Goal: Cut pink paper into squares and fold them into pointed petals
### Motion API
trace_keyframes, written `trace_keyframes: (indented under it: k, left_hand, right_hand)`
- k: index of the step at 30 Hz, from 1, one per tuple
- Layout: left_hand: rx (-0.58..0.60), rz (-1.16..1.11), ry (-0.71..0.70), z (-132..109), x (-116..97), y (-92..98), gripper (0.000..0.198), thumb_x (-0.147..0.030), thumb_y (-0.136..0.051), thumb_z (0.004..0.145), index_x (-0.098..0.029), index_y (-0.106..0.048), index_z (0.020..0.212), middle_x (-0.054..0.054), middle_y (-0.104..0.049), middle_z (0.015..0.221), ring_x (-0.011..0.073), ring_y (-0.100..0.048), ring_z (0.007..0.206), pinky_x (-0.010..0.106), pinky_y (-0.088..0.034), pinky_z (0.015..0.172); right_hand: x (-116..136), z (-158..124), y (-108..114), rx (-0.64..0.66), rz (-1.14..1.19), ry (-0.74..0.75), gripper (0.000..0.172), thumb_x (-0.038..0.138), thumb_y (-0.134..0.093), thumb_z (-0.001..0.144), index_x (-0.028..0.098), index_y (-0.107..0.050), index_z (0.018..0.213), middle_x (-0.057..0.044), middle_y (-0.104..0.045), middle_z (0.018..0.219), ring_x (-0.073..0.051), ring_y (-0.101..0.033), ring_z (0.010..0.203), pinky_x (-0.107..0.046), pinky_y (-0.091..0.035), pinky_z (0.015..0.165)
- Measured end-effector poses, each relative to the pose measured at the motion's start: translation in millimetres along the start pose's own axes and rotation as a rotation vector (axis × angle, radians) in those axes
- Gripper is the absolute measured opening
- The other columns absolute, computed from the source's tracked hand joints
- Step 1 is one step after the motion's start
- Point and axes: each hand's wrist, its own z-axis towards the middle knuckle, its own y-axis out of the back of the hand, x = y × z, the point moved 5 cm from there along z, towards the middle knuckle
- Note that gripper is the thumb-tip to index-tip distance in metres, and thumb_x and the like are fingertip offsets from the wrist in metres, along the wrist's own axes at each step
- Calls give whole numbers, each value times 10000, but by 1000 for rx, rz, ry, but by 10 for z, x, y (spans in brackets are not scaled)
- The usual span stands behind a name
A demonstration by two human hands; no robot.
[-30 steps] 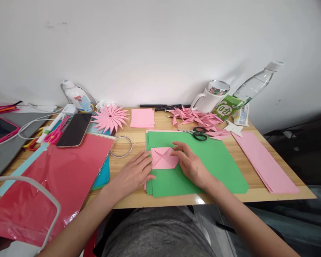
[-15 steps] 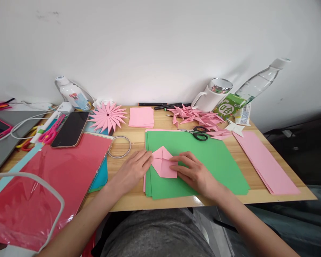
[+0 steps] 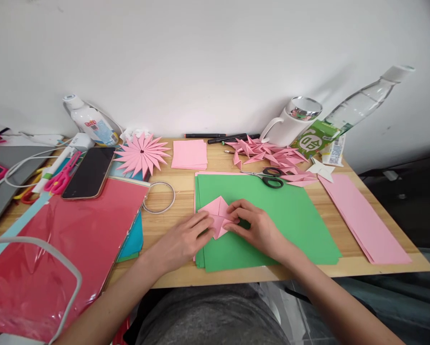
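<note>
A small square of pink origami paper, its corners folded in toward the middle, lies on a stack of green paper. My left hand holds its left side, fingertips pressing on the folds. At the right, my right hand pinches a corner flap between thumb and fingers, and that flap is folded inward. The fingertips partly cover both side corners. Black-handled scissors rest at the green stack's back edge, beyond my right hand.
Behind lie a stack of pink squares, a pink paper star and a pile of folded pink pieces. A mug and bottle stand back right. A phone, tape roll and red paper pack are left.
The right corner flap of the pink paper has been folded inward. My left hand has moved right onto the paper, and my right hand has shifted slightly on the flap. The view has shifted a little.
</note>
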Motion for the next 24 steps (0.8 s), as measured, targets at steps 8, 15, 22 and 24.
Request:
trace_keyframes:
  k: [8, 15, 22, 24]
  left_hand:
    - [-82, -82, 14, -16, -2, 15, 159, -129, -496, 881, -90, -606, 988, 117, -628, 1088, 243, -504, 1166, 380, -468, 998]
    - [-115, -152, 28, -27, 8, 45, 165, -142, -494, 886, -123, -612, 1000, 82, -657, 996, 239, -493, 1195, 407, -469, 1000]
    - [-99, -133, 3, -42, 19, 49, 175, -142, -520, 873, -120, -626, 1010, 93, -648, 1024, 258, -484, 1201, 408, -473, 989]
    - [-77, -141, 0, -40, 20, 43, 181, -146, -513, 877, -121, -625, 1017, 98, -645, 1034, 262, -475, 1210, 417, -473, 987]
  right_hand:
    - [-28, 93, -65, 4, -117, -112, 157, 150, -660, 763, 187, -537, 672, -24, -563, 830, -119, -563, 609, -262, -499, 573]
    - [-42, 138, -87, 38, -112, -219, 148, 146, -680, 738, 184, -552, 676, -5, -557, 823, -89, -553, 568, -235, -490, 563]
    - [-48, 133, -82, 49, -136, -274, 139, 150, -677, 729, 190, -549, 767, -4, -541, 854, -97, -552, 602, -245, -481, 588]
    - [-51, 131, -89, 57, -119, -275, 122, 152, -671, 737, 190, -556, 749, -4, -535, 862, -91, -550, 594, -241, -480, 586]
